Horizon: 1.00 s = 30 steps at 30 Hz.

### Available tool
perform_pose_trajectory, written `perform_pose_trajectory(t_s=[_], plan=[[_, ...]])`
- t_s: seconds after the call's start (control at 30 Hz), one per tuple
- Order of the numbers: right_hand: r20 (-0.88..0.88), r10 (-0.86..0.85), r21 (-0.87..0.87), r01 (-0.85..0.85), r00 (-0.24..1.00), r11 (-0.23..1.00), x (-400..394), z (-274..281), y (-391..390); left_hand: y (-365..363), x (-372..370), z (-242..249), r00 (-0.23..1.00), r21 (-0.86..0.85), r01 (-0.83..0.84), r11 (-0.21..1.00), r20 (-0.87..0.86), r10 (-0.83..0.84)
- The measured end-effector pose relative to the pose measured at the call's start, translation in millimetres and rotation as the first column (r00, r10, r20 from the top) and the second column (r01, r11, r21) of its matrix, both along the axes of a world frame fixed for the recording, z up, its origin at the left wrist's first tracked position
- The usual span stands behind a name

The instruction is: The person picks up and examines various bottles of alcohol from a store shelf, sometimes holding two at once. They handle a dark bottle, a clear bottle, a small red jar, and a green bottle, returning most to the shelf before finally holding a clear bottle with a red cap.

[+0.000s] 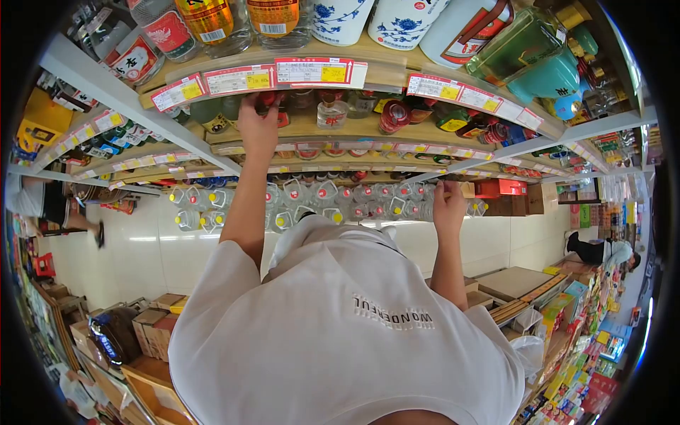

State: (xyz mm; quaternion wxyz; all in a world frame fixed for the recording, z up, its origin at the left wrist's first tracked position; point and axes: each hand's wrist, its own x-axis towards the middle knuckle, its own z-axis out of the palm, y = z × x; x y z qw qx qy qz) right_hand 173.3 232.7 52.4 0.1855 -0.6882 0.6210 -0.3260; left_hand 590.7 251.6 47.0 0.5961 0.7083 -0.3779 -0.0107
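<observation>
My left hand (259, 127) reaches into the second shelf, under the price strip of the top one. Its fingers curl round a small bottle with a dark red cap (268, 101); the strip partly hides the fingertips. Just right of it stands a clear bottle with a red and white label (331, 113), and green-tinted bottles (210, 115) are on its left. Lower down on the right, my right hand (450, 204) is closed, fingertips pinched together beside a small tan piece (467, 190). What this pinch holds, if anything, I cannot tell.
White and blue porcelain bottles (404, 23) line the top shelf behind price tags (314, 71). Large clear jugs (294, 191) stand in rows on the floor below. Cartons (513, 282) are stacked behind me. People stand far left and far right (602, 251).
</observation>
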Motion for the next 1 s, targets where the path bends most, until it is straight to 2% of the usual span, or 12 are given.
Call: perform_pose_trajectory(t_s=[0.07, 0.17, 0.27, 0.37, 0.47, 0.57, 0.67, 0.77, 0.87, 0.97, 1.0], plan=[[-0.012, 0.012, -0.028, -0.013, 1.0, 1.0, 0, -4, 2, 1, 1, 0, 1.0, 0.011, 0.011, 1.0, -0.013, -0.01], [0.0, -0.019, 0.03, 0.019, 1.0, 0.999, 0, -20, 7, 5, -1, 9, 0.999, 0.071, 0.031, 0.997, -0.016, -0.03], [-0.038, 0.015, 0.0, -0.015, 0.999, 1.0, 3, -35, 11, 7, 1, 4, 0.998, 0.077, 0.024, 0.997, 0.064, -0.029], [-0.036, 0.025, 0.048, -0.023, 0.999, 0.999, 9, -35, 16, 4, 7, -10, 0.986, 0.051, -0.012, 0.999, 0.166, 0.004], [-0.009, 0.023, 0.088, -0.023, 1.0, 0.996, 9, -34, 18, 9, 1, -4, 0.982, 0.101, 0.011, 0.995, 0.188, -0.03], [-0.049, 0.023, 0.044, -0.021, 0.998, 0.999, 8, -31, 19, 10, -2, -4, 0.983, 0.165, -0.007, 0.986, 0.181, -0.023], [-0.03, 0.02, 0.027, -0.019, 0.999, 0.999, 3, -38, 24, 13, -7, -7, 0.971, 0.137, -0.01, 0.99, 0.236, -0.023], [-0.018, 0.003, 0.066, -0.002, 1.0, 0.998, 2, -40, 29, 15, -5, -14, 0.929, 0.0, -0.033, 0.999, 0.369, 0.03], [-0.012, -0.003, 0.077, 0.004, 1.0, 0.997, 1, -35, 34, 30, -21, -2, 0.877, -0.067, -0.169, 0.983, 0.444, 0.181], [-0.011, -0.014, 0.076, 0.015, 1.0, 0.997, -6, -38, 36, 30, -37, -17, 0.858, -0.043, 0.115, 0.992, 0.507, -0.078], [-0.026, -0.007, 0.079, 0.009, 1.0, 0.997, -8, -40, 36, 24, -47, -20, 0.908, -0.022, 0.154, 0.988, 0.396, -0.133]])
